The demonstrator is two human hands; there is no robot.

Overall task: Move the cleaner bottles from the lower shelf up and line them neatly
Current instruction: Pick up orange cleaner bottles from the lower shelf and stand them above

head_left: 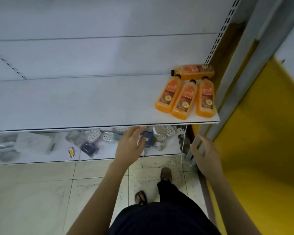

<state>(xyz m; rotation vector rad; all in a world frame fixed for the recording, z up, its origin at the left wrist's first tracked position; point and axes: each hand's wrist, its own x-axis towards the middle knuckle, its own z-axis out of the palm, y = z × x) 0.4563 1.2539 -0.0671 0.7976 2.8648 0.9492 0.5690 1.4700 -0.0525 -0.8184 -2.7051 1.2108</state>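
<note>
**Fingers empty, reach going low**

Left hand: fingers straight, released, holding nothing, tips at the upper shelf front edge, over the lower shelf. Right hand: relaxed, empty. Four orange cleaner bottles are at the upper shelf's right end, three side by side and a crosswise bottle behind. No bottles visible below, only soap dishes. Transfer looks about done. Next: check underneath, then turn the crosswise one into the row.

A shop: slotted white gondola shelving; identical orange bottles; packaged soap dishes.
</note>
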